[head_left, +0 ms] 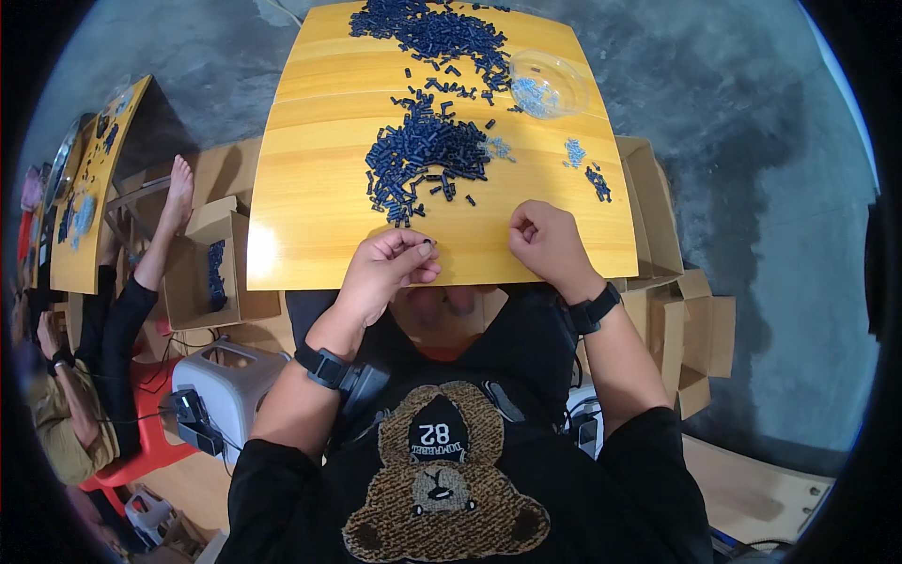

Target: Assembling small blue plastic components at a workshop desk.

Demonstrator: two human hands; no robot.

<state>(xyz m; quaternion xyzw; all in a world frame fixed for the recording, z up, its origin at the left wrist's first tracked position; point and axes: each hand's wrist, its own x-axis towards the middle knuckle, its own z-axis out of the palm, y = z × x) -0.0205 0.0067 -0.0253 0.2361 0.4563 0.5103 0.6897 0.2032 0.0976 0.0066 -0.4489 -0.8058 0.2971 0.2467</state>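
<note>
Evidently fine pinch work: left hand (383, 269) has thumb and forefinger closed on a small dark piece (428, 242), above the counter's (315, 202) near edge. Right hand (554, 246) curled alongside; cannot tell whether its fingers hold anything. Light grip and an exposed end seem best; a hard squeeze might flick it away. Main dark pile (425, 155) just beyond the left fingers. Clear bowl (573, 86) well beyond the right fingers, pale bits (535, 97) inside. Carton (248, 273) left of the left fingers: dark pieces (217, 274) within.
</note>
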